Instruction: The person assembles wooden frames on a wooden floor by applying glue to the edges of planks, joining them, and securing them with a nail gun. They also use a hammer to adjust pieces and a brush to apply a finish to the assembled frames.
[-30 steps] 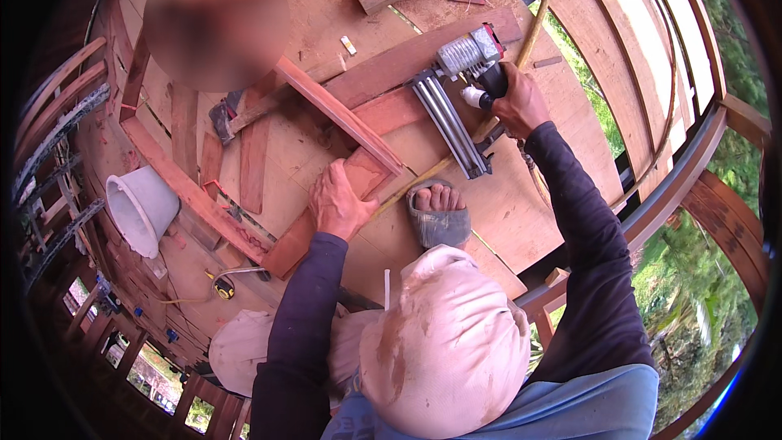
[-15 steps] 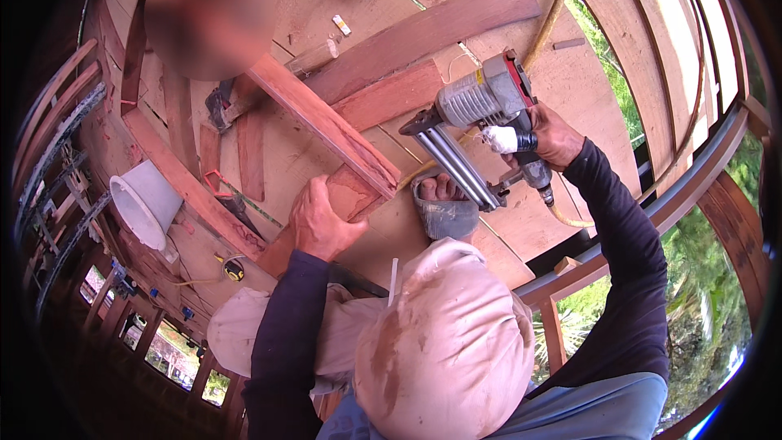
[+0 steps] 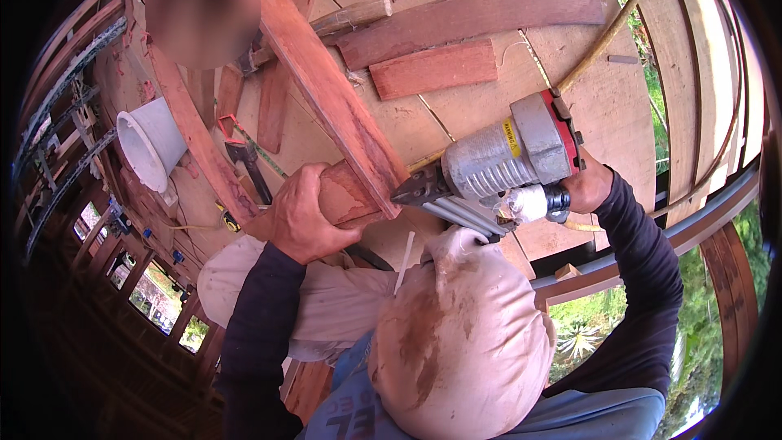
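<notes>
Two hands have closed in on one joint over the last second; the left hand now wraps the near end of the reddish timber piece, fingers curled tight around it, where a second ago it pressed flat on the boards beneath. The right hand is clamped on the handle of the grey nail gun, which has swung across from the far side of the timber piece until its dark nose sits just against that same near end, beside the left hand's fingers; its yellow air hose trails away beyond the gun. By my reading the gun is lined up to fasten that end. Left of the timber piece a white bucket stands near the platform edge.
</notes>
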Demonstrator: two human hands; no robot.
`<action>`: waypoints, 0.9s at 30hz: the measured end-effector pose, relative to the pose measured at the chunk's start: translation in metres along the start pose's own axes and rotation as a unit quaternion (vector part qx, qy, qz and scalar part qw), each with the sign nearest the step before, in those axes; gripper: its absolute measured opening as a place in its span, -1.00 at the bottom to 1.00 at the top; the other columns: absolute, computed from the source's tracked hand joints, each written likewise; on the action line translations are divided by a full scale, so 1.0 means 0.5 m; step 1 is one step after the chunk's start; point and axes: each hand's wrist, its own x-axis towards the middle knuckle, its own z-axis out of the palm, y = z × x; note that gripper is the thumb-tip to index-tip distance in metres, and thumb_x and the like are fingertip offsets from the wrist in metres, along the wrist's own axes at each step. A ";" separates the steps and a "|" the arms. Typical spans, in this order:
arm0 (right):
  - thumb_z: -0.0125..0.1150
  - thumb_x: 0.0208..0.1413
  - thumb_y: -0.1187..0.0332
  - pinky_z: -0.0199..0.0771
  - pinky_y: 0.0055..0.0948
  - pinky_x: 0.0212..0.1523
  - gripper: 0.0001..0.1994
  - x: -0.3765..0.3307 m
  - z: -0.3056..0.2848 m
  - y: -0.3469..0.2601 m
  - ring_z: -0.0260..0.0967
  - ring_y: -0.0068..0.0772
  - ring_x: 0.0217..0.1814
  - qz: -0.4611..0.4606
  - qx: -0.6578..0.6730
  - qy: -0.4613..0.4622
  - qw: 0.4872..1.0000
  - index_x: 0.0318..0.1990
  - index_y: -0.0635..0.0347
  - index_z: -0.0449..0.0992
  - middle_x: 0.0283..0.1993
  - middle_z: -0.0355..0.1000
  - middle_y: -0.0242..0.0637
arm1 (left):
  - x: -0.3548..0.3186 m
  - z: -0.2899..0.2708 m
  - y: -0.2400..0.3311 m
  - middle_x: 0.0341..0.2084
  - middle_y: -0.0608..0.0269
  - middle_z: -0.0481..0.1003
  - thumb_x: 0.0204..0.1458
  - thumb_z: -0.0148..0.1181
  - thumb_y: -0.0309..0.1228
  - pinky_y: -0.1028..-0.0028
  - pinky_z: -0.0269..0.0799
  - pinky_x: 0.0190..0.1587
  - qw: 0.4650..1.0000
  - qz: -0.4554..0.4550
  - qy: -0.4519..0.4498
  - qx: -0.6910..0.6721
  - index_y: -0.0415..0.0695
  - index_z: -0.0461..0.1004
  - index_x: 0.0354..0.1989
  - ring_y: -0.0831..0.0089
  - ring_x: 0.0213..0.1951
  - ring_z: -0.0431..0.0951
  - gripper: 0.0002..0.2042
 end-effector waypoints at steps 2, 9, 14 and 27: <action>0.45 0.01 0.51 0.57 -0.43 -0.32 -0.38 0.005 0.005 -0.001 0.49 -0.49 -0.24 -0.023 -0.005 0.002 1.000 0.24 0.31 0.30 -0.08 0.52 -0.18 | -0.001 -0.001 0.002 -0.24 -0.05 0.50 -0.46 0.57 -0.23 0.12 0.46 -0.05 1.000 0.000 0.002 -0.002 -0.19 0.37 -0.05 -0.06 -0.14 0.56 -0.28; 0.46 -0.02 0.55 0.57 -0.41 -0.25 -0.34 0.011 0.004 0.006 0.48 -0.49 -0.17 0.002 0.002 -0.003 1.000 0.25 0.31 0.29 -0.06 0.51 -0.20 | 0.005 -0.003 0.005 -0.26 -0.03 0.51 -0.47 0.57 -0.24 0.13 0.48 -0.09 1.000 0.004 0.003 -0.008 -0.19 0.38 -0.08 -0.07 -0.17 0.56 -0.31; 0.44 -0.01 0.58 0.58 -0.41 -0.28 -0.35 0.007 0.008 0.033 0.50 -0.51 -0.23 -0.054 -0.012 0.018 0.998 0.25 0.31 0.28 -0.11 0.52 -0.21 | 0.005 -0.004 0.003 -0.26 -0.04 0.51 -0.46 0.57 -0.25 0.13 0.48 -0.08 1.000 0.000 -0.003 -0.010 -0.20 0.38 -0.07 -0.07 -0.17 0.56 -0.31; 0.41 0.02 0.57 0.56 -0.43 -0.35 -0.37 0.017 -0.001 0.035 0.49 -0.52 -0.29 -0.119 -0.110 0.024 0.987 0.25 0.31 0.27 -0.11 0.52 -0.19 | 0.008 -0.004 0.005 -0.24 -0.06 0.52 -0.46 0.57 -0.24 0.13 0.48 -0.05 1.000 -0.010 -0.017 0.000 -0.20 0.38 -0.04 -0.06 -0.14 0.57 -0.29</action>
